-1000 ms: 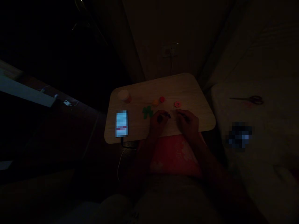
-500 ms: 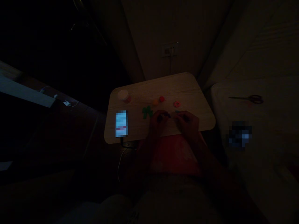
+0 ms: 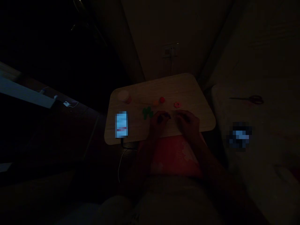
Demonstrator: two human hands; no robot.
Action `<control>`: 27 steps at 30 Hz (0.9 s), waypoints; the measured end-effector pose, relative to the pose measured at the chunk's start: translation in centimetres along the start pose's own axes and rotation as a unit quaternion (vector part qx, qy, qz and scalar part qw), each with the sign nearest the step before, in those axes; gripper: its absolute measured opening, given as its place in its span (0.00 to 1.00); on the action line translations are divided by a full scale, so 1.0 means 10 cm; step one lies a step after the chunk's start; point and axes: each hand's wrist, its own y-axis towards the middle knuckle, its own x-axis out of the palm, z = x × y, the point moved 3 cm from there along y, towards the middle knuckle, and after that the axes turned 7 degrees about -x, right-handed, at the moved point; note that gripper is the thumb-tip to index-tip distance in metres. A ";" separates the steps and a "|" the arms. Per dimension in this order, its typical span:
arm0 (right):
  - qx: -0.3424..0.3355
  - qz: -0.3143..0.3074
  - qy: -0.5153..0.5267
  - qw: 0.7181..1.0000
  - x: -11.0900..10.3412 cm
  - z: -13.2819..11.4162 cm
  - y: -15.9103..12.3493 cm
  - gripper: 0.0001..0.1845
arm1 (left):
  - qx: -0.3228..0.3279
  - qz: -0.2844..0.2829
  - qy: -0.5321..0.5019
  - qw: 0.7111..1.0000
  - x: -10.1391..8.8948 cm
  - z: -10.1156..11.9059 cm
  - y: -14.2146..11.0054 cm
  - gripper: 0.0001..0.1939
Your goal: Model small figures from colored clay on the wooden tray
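Observation:
In dim light, my left hand (image 3: 159,121) is closed near the front of the small wooden table (image 3: 138,131), with a small dark piece (image 3: 169,116) at its fingertips. My right hand (image 3: 189,121) sits just to the right, its fingers bent together; what they hold, if anything, is too dark to make out. Left of my left hand lies a green leaf-like shape (image 3: 147,112). Beyond my hands are a red ball (image 3: 162,100), an orange lump (image 3: 155,102) and a pinkish-red ring with a scalloped edge (image 3: 177,104).
A tub with a pale lid (image 3: 123,95) stands at the table's back left. A lit phone (image 3: 121,124) with a cable lies at the left front. To the right, scissors (image 3: 255,99) and a blurred dark object (image 3: 239,136) rest on a pale surface. A wall socket (image 3: 170,50) is behind.
My right fingers have shifted slightly, and the small bluish bit seen at their tips before no longer shows. My left hand stays nearly in place. The picture is a little darker.

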 end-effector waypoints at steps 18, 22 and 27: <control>0.017 0.003 -0.025 1.000 -0.01 -0.01 0.01 0.10 | -0.005 0.001 -0.005 1.000 0.00 0.05 -0.01 0.07; -0.019 0.015 -0.017 1.000 -0.01 -0.04 0.03 0.06 | -0.012 0.005 0.006 1.000 0.00 0.04 0.00 0.07; -0.012 0.015 0.003 1.000 0.01 0.00 0.00 0.07 | -0.005 0.000 0.008 1.000 0.00 0.02 0.00 0.08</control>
